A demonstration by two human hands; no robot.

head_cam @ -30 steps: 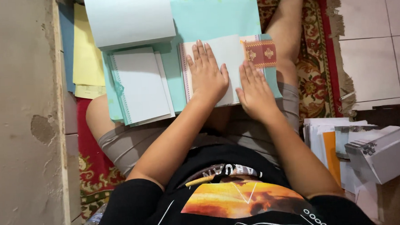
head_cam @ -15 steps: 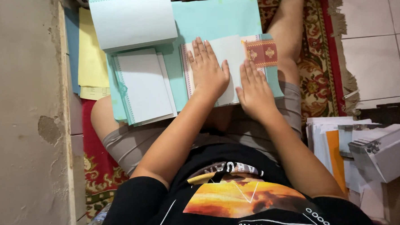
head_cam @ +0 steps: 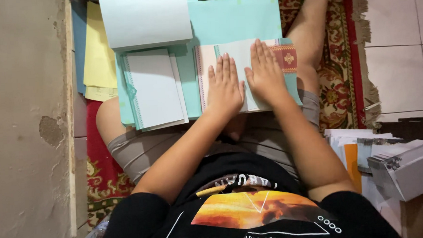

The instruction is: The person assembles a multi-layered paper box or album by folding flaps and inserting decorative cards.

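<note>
A patterned red rug (head_cam: 335, 75) covers the floor under the seated person. On the lap lies a large turquoise sheet (head_cam: 235, 20), bearing a stack of white cards (head_cam: 154, 88) and a folded white card (head_cam: 247, 65). The left hand (head_cam: 225, 87) and right hand (head_cam: 266, 73) press flat on that folded card, fingers extended together, gripping nothing.

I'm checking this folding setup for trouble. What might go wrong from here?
1. Both hands, left and right, press the card on a lap, so it may crease crooked.
2. The white stack overhangs the smaller pile and could slide off.
</note>
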